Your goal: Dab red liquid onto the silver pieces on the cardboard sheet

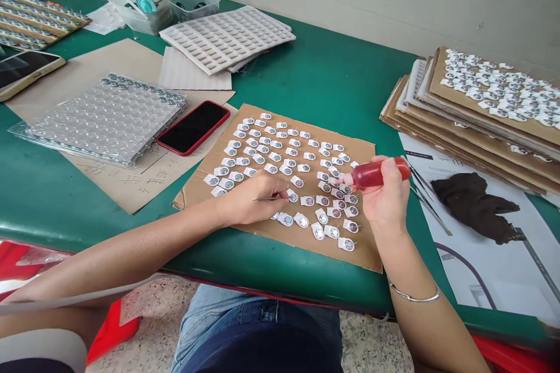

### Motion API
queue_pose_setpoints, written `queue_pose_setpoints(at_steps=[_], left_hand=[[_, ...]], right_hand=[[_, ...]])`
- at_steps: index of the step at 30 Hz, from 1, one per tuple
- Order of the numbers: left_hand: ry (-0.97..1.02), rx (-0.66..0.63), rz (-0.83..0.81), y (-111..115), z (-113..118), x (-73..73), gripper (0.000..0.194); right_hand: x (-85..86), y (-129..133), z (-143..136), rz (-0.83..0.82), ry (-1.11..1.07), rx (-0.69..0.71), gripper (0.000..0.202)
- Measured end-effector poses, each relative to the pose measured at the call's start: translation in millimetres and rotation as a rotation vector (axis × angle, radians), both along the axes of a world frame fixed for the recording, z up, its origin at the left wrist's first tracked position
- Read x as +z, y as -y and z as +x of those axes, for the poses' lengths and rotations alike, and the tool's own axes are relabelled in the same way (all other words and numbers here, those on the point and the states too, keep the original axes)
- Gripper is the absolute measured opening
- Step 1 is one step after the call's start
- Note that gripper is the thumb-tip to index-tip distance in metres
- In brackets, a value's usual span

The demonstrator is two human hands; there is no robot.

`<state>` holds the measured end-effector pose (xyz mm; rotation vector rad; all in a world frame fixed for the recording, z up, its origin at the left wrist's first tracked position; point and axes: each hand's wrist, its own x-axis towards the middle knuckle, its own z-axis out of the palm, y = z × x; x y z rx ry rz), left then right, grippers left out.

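Head view, two hands [387, 201], one bottle [371, 175]

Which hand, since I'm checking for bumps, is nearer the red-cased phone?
Left. The left hand is right of the phone, nearer the body; the right hand is farther right.

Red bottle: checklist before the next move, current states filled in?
1. Red bottle gripped by the right hand: ok.
2. Bottle tip over the cardboard sheet: ok, aimed at the tags.
3. Thin metal tool held in the left hand: ok.
4. Cardboard sheet resting on the green table: ok.
5. Small white tags well spaced: not ok, crowded near the bottle tip.
6. Drop hanging from the tip: cannot tell, too small.
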<state>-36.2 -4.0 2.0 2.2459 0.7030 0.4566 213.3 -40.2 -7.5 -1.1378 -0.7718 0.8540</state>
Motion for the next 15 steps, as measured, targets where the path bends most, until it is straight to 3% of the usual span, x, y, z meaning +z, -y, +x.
queue_pose_setpoints(at_steps=[5, 10, 15], left_hand=[[-0.057, -0.098, 0.177, 9, -2, -1.4, 0.020], [-0.046, -0.129, 0.400, 19, -3, -14.8, 0.016], [-0.077, -0.166, 0.593, 25, 0, -26.1, 0.019]], right_hand=[[9.9, 2, -12, -0.050, 0.111, 0.029, 0.031], [29.6, 6, -37, -0.065, 0.326, 0.134, 0.028], [27.6, 6, -62, -0.041, 0.560, 0.048, 0.026]])
